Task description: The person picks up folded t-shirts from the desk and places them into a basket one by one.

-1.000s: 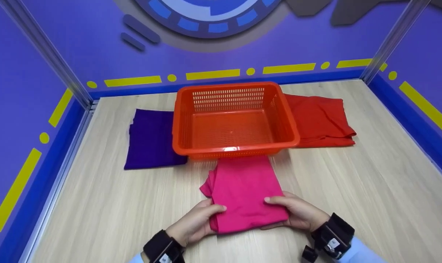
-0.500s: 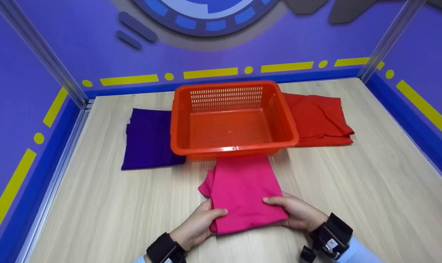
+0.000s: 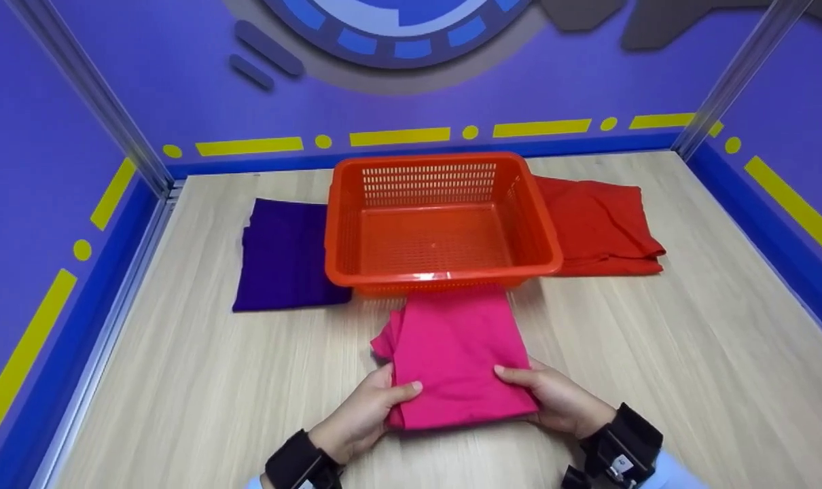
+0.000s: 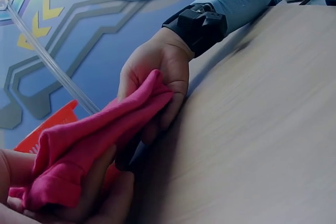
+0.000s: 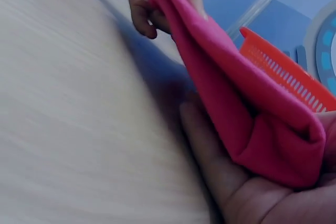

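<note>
A folded bright pink cloth lies in front of the orange basket, its far edge close under the basket's front rim. My left hand grips its near left corner, thumb on top and fingers beneath. On the near right side my right hand holds it the same way. Both wrist views show the near end of the cloth lifted off the table, its folded layers facing me. In the right wrist view, the right fingers lie under the cloth.
Left of the basket lies a folded purple cloth, partly behind its rim. A folded red cloth is on the right side, also overlapped by the basket. Purple-blue panels enclose the wooden table at the back and both sides.
The head view shifts slightly left, then back right. Both hands keep their grip on the pink cloth, which stays almost in the same place.
</note>
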Demonstrator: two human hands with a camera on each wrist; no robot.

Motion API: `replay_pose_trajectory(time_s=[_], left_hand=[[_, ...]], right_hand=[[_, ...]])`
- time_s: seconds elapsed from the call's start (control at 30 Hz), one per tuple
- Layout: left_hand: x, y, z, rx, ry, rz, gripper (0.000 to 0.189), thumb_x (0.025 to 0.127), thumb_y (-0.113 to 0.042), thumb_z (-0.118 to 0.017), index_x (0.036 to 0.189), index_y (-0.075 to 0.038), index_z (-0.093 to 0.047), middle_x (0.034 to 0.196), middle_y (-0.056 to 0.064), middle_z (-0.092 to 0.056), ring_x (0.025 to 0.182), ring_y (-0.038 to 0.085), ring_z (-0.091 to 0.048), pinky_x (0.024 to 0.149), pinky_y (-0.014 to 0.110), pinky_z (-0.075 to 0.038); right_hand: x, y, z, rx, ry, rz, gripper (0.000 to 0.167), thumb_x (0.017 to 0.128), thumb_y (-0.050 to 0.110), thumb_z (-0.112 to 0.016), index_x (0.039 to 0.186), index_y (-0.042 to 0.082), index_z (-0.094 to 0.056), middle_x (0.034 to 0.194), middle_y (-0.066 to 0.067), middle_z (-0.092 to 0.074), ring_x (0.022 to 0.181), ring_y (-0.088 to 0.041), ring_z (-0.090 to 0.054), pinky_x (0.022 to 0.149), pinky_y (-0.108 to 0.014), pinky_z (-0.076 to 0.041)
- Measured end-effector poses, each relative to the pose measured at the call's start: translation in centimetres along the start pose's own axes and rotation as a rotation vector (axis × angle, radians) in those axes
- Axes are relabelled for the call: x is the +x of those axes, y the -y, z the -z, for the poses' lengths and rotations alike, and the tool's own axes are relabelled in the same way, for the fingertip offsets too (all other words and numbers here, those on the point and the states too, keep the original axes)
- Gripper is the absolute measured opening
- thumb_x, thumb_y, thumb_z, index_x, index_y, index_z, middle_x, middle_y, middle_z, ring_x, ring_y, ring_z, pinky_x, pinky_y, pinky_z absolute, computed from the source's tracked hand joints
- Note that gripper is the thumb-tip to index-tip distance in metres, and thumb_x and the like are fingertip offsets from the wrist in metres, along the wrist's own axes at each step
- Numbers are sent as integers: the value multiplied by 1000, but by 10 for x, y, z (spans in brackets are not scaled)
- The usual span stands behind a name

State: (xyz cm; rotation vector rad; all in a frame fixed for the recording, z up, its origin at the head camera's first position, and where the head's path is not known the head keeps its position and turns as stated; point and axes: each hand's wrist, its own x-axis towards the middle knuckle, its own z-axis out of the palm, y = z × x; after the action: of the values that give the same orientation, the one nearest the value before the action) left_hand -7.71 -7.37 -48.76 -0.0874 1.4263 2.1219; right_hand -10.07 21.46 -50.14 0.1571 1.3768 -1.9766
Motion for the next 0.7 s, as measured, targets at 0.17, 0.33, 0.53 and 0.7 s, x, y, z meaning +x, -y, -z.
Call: replay_pose_trajectory(time_s=[0.17,0.33,0.53,0.7], left_hand=[[-5,-8,-1,-1,17,-18,56,101,-8,-57,147,9,-31,129,14,-65,113,23,-66,97,37,-54],[-10,-20,-3,34,31,-59,54,102,-9,-57,145,8,-31,121,11,-69,104,19,-69,91,33,-56],[-18,-37,-9,92,56,-115,52,101,-8,-58,143,9,-34,111,8,-72,94,14,-71,88,28,-55],[-25,-49,-13,100,65,-144,57,100,-9,-59,147,11,-32,112,13,-72,95,16,-72,89,30,-56]], right_hand=[[-5,6,-7,-27,-37,37,61,102,19,-59,150,6,-24,107,-7,-72,95,-20,-72,83,-33,-58],[-12,15,-13,-31,-22,64,53,103,17,-58,146,7,-29,111,-5,-71,99,-20,-71,86,-33,-56],[-25,32,-21,-52,29,70,39,104,18,-54,138,10,-36,106,-4,-72,94,-17,-72,82,-30,-58],[-32,47,-26,-49,66,74,36,105,18,-54,136,9,-38,101,-2,-73,91,-15,-72,79,-27,-57]])
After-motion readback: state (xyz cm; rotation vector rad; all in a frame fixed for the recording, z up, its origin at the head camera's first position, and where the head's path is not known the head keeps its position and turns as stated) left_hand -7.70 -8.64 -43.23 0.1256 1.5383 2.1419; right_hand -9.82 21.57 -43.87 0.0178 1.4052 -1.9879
